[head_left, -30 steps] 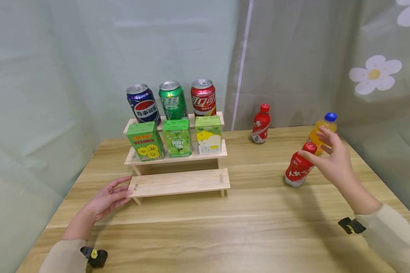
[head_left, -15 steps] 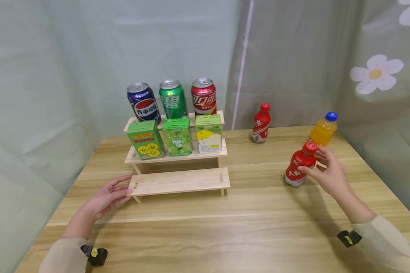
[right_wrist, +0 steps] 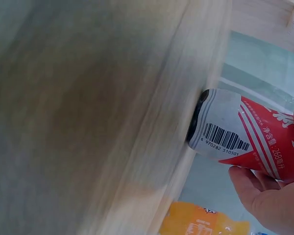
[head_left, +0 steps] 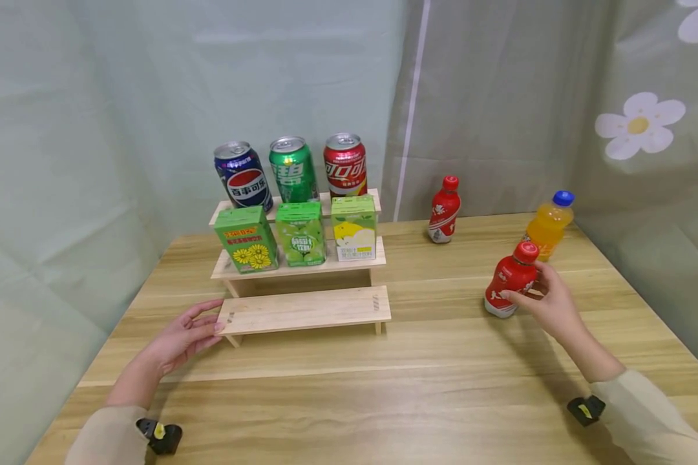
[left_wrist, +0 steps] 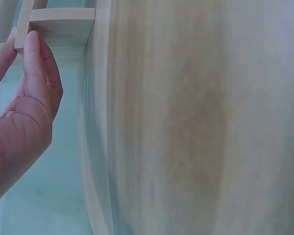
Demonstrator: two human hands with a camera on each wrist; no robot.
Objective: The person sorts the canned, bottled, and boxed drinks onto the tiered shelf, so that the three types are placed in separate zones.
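Observation:
My right hand (head_left: 552, 305) holds a red plastic drink bottle (head_left: 510, 279) with a red cap, thumb on one side and fingers on the other. In the right wrist view the bottle's barcode and pale lower part (right_wrist: 223, 132) show, its base at the tabletop. My left hand (head_left: 183, 337) pinches the left end of the bare lowest step (head_left: 305, 311) of a wooden tiered rack. The left wrist view shows thumb and fingertips on that board's edge (left_wrist: 23, 29). Green juice cartons (head_left: 300, 236) stand on the middle step, and cans (head_left: 293, 171) on the top one.
An orange drink bottle (head_left: 549, 226) with a blue cap stands just behind the held bottle. Another red bottle (head_left: 444, 212) stands near the table's back edge. Curtains (head_left: 483, 97) hang behind and at both sides of the wooden table (head_left: 349, 400).
My right hand has come down and to the left, and its fingers have closed round the red bottle. The left hand stays at the rack.

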